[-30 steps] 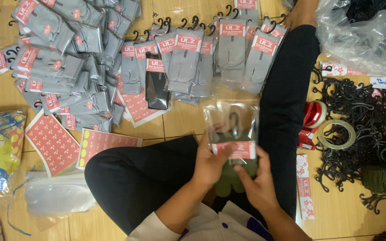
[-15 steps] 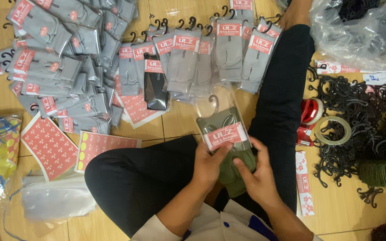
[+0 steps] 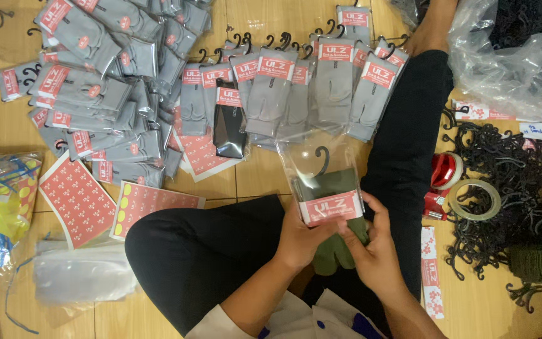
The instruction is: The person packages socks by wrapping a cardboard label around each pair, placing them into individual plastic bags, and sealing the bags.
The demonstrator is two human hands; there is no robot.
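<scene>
A dark green sock pair (image 3: 337, 220) with its red label is gripped by the left hand (image 3: 302, 235) and right hand (image 3: 371, 251) above the lap, half inside a clear sleeve (image 3: 318, 157) pointing to twelve o'clock; the sleeve mouth is best kept taut and the hook centred; grey packed socks (image 3: 283, 88) lie beyond on the floor.

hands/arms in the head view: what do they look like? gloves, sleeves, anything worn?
Both hands are bare: no gloves, and no rings, watch or bands that I can make out on the left hand or the right hand. The forearms are bare too, uncovered down to the bottom edge of the picture. A light-coloured garment with a dark blue patch lies between the arms; no sleeve of it shows.
</scene>
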